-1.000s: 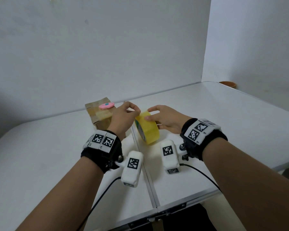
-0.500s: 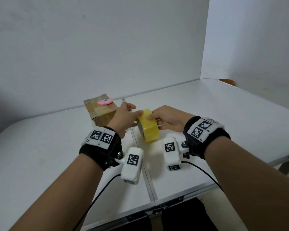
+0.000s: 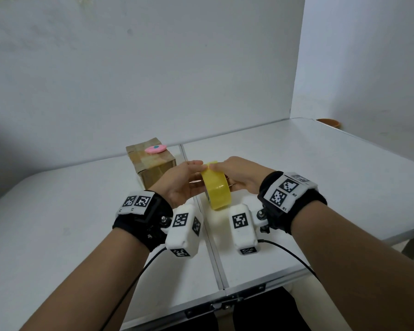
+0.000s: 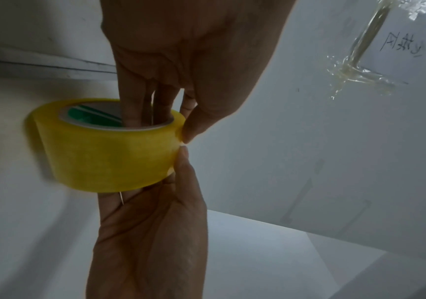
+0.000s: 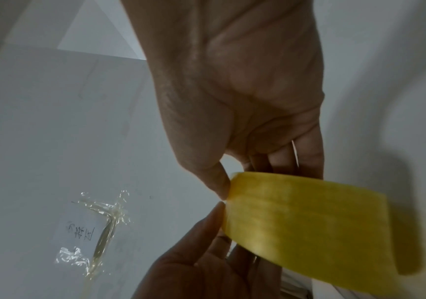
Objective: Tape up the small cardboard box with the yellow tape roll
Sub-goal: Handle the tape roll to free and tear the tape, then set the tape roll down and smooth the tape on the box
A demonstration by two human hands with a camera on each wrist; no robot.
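The yellow tape roll (image 3: 219, 191) stands on edge just above the white table (image 3: 58, 223), held between both hands. My left hand (image 3: 183, 180) grips it from the left. In the left wrist view its fingers (image 4: 140, 105) reach into the core of the roll (image 4: 104, 149) and its thumb presses the outer band. My right hand (image 3: 239, 173) holds the right side, and its thumb (image 5: 219, 182) touches the rim of the roll (image 5: 309, 222) beside the left thumb. The small cardboard box (image 3: 153, 168) stands behind the left hand with its flaps closed.
A pink oval object (image 3: 155, 149) lies on top of the box. An orange bowl (image 3: 329, 121) sits at the table's far right corner. White walls close off the back and right. A seam runs down the table's middle.
The left hand has shifted from pinching at the roll's top edge to gripping its left side. Both thumbs now meet on top of the roll, which sits slightly nearer to me.
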